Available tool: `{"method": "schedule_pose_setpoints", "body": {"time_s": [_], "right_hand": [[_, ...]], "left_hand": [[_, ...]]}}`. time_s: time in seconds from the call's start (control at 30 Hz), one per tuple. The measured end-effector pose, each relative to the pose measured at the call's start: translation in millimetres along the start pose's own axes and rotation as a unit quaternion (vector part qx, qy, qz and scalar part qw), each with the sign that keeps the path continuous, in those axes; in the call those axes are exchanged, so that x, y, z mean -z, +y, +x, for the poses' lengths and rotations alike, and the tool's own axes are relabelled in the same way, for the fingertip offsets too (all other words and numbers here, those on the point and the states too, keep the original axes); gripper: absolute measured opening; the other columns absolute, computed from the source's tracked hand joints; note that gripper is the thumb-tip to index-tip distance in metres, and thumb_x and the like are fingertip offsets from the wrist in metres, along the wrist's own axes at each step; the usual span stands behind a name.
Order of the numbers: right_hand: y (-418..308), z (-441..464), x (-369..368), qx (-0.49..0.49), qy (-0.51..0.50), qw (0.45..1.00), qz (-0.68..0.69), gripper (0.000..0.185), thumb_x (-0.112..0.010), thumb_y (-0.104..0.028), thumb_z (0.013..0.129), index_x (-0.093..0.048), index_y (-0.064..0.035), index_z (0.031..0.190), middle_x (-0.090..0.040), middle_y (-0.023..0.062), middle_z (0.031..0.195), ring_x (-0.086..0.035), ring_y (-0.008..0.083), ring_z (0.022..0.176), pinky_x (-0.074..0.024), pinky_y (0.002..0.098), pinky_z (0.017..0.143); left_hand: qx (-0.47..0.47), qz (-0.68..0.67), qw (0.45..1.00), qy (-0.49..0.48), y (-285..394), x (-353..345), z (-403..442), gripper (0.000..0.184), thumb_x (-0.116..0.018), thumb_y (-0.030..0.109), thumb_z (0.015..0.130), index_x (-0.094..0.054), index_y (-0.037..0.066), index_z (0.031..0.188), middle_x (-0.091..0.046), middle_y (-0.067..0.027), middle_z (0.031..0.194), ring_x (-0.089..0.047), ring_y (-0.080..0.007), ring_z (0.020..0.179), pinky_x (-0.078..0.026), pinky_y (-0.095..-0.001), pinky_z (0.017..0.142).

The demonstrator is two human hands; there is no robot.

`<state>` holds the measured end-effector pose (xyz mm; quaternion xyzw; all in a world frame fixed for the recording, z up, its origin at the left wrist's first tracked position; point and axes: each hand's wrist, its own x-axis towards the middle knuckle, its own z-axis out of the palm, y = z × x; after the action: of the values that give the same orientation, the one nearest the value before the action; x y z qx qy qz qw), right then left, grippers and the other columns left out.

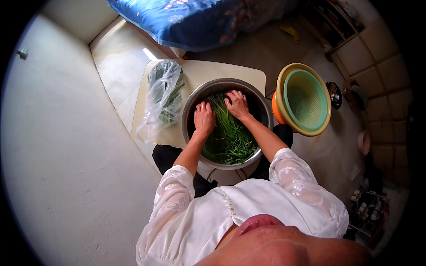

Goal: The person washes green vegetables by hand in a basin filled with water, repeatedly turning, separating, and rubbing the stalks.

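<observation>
A wide metal basin (191, 95) stands before me, holding long green leafy stems (230, 137) that look like garlic chives, lying in what appears to be water. Inside its left part, my left hand (204, 119) rests against the edge of the greens, fingers stretched forward and a little bent. My right hand (237, 104) is at the far side of the basin, fingers apart, its tips touching the upper ends of the stems. Neither hand visibly grips a bunch, though some fingertips are hidden among the greens.
Left of the basin, a clear plastic bag (162, 95) of greens lies on a pale tabletop (235, 71). To the right are a green strainer (306, 99) and a yellow basin (284, 84) around it. A blue-covered bed (191, 26) is beyond; a white wall (57, 146) rises at left.
</observation>
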<state>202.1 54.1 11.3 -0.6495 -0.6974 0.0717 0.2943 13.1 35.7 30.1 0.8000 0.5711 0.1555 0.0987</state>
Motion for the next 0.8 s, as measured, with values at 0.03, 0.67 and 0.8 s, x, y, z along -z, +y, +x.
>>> {"method": "schedule_pose_setpoints", "body": {"time_s": [0.03,0.67,0.8], "right_hand": [[-3,2,2,0.0,-0.001,1.0,0.001,0.024,-0.06,-0.024,0.085,-0.067,-0.0075,0.101,-0.063,0.0106,0.104,-0.057,0.0321,0.102,-0.0449,0.0467,0.088],[-10,7,-6,-0.001,-0.056,0.998,-0.014,0.03,-0.061,-0.028,0.085,-0.067,-0.0081,0.107,-0.062,0.0114,0.111,-0.056,0.0323,0.105,-0.0452,0.047,0.089],[-13,1,-12,0.006,-0.104,0.994,-0.027,0.031,-0.061,-0.028,0.086,-0.067,-0.0099,0.109,-0.062,0.0101,0.112,-0.055,0.0315,0.107,-0.0441,0.0484,0.09]], "left_hand": [[-0.015,0.015,0.999,0.03,1,2,0,0.041,-0.065,0.021,0.083,-0.054,0.0,0.117,-0.053,-0.0184,0.123,-0.051,-0.0346,0.114,-0.046,-0.0439,0.092],[-0.093,-0.03,0.987,0.125,14,-6,23,0.044,-0.067,0.024,0.082,-0.056,0.001,0.118,-0.055,-0.018,0.118,-0.052,-0.0361,0.112,-0.045,-0.0495,0.091],[-0.002,-0.038,0.997,-0.064,11,-7,17,0.045,-0.065,0.024,0.083,-0.056,0.004,0.123,-0.054,-0.0167,0.125,-0.05,-0.035,0.117,-0.043,-0.0481,0.095]]}}
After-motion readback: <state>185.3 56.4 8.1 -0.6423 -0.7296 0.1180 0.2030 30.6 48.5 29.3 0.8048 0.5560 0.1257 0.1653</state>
